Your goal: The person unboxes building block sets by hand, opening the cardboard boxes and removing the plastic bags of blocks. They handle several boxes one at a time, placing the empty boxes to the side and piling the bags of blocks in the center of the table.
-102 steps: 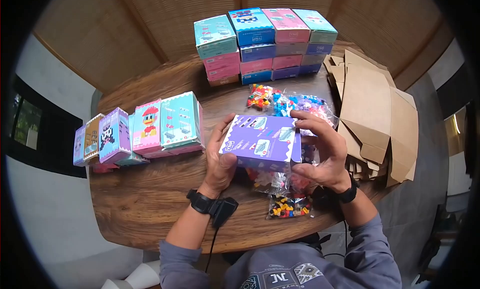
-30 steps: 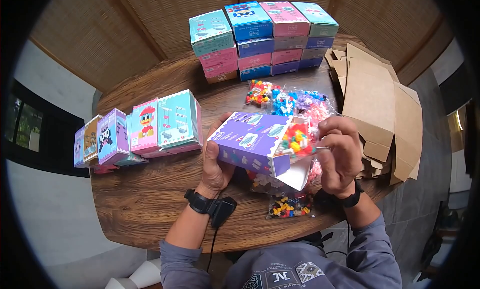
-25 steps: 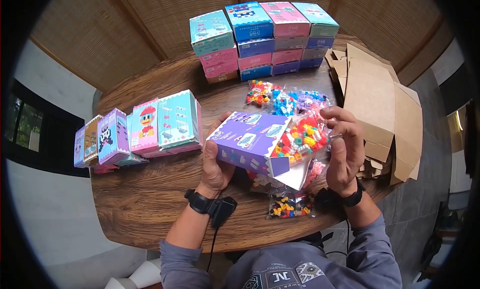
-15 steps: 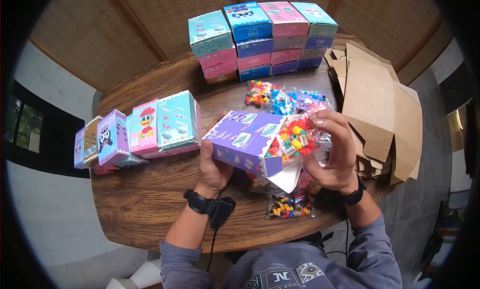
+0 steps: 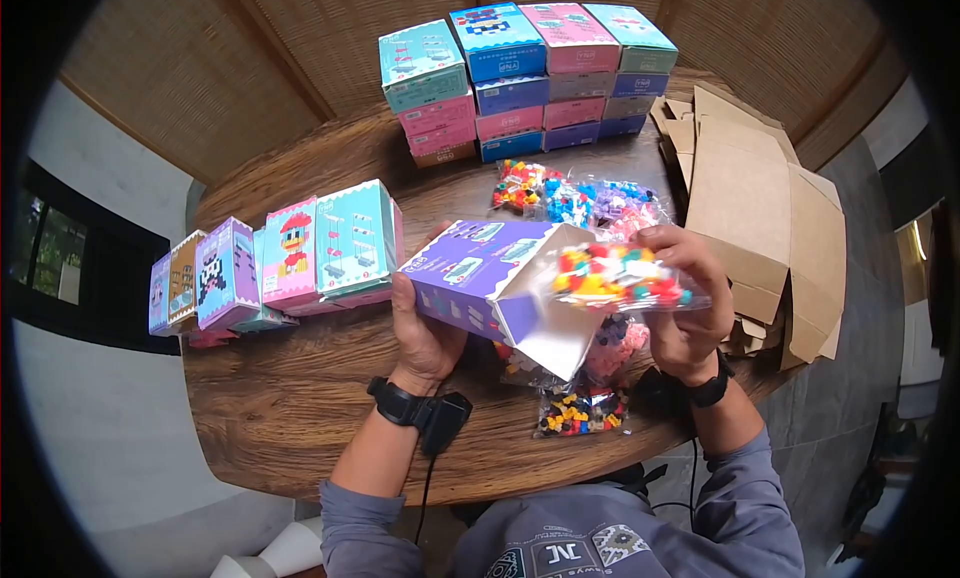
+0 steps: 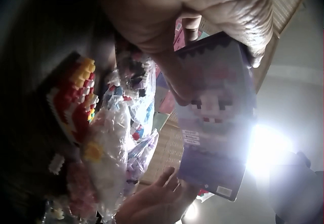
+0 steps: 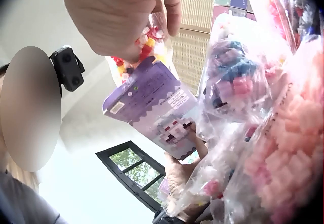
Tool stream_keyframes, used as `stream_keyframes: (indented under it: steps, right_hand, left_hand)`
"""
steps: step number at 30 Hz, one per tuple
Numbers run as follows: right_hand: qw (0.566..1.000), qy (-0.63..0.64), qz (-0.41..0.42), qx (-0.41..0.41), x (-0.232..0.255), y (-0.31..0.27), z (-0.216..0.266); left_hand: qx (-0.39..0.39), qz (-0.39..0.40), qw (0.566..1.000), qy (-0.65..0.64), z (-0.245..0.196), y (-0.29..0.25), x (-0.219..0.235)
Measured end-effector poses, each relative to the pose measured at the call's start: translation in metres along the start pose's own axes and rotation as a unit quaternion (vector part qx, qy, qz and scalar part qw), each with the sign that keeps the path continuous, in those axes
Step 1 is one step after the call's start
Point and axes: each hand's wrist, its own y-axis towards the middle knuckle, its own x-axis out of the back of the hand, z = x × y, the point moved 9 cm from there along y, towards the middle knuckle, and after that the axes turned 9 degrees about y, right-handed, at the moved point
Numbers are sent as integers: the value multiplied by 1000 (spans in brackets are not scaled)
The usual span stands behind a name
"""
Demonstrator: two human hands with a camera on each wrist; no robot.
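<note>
The left hand (image 5: 428, 343) grips a purple box (image 5: 480, 268) by its closed end, thumb on the near side. The box's right end stands open, with a white flap hanging down. Just right of that opening, the right hand (image 5: 690, 303) pinches a clear bag of red, yellow and white bricks (image 5: 615, 278), partly blurred. In the left wrist view the box (image 6: 217, 117) shows its printed face, with the left hand (image 6: 197, 16) on it. The right wrist view has the right hand (image 7: 121, 16) over the bag (image 7: 151, 44), behind the box's flap (image 7: 144, 89).
More brick bags (image 5: 570, 206) lie beyond and below the hands, including one at the near edge (image 5: 582, 413). Stacked boxes (image 5: 510, 118) stand at the back, a row of boxes (image 5: 330, 243) at the left. Flattened cardboard (image 5: 745, 208) covers the table's right side.
The flap end has opened since the earliest frame. The right hand has drawn the brick bag out of the box to the right, while the left hand keeps its grip and has tilted the box slightly.
</note>
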Motion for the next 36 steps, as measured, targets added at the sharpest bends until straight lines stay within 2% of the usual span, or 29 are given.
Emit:
stream_keyframes:
  steps: [3, 7, 10, 14, 17, 20, 23, 26, 29, 32, 33, 36]
  right_hand:
    - [996, 46, -67, 33, 12, -2, 2]
    - [988, -6, -153, -5, 30, -4, -9]
    - [989, -90, -118, -4, 28, 0, -10]
    - [986, -155, -17, -55, 9, 9, -16]
    - [982, -170, 13, -85, 3, 9, -21]
    - [982, -164, 4, -95, 2, 11, -20]
    - [976, -201, 57, -69, -4, 15, -16]
    - [976, -193, 67, -69, -3, 12, -18]
    - [984, -167, 2, -56, 8, 11, -13]
    - [995, -89, -21, -24, 14, 8, -5]
    - [997, -80, -6, 10, 10, 9, 2]
    - [997, 61, 54, -14, -7, 3, 6]
  left_hand:
    - [-5, 2, 1000, 12, 1, 0, 3]
    - [-7, 24, 1000, -13, 2, 0, -1]
    - [-4, 40, 999, -8, 5, 2, 1]
    - [8, 27, 999, -20, 3, 1, -1]
    - [14, 23, 999, -33, 4, 1, -1]
    - [17, 23, 999, -43, 4, 0, -2]
    - [16, 20, 999, -40, 3, 0, -3]
    - [4, 12, 1000, -14, -3, 0, -7]
    - [0, 14, 1000, -4, -5, 0, -9]
    - [1, 13, 1000, -7, -6, -1, -10]
    - [2, 12, 1000, -9, -6, -1, -10]
    - [10, 25, 999, -21, 0, 0, -6]
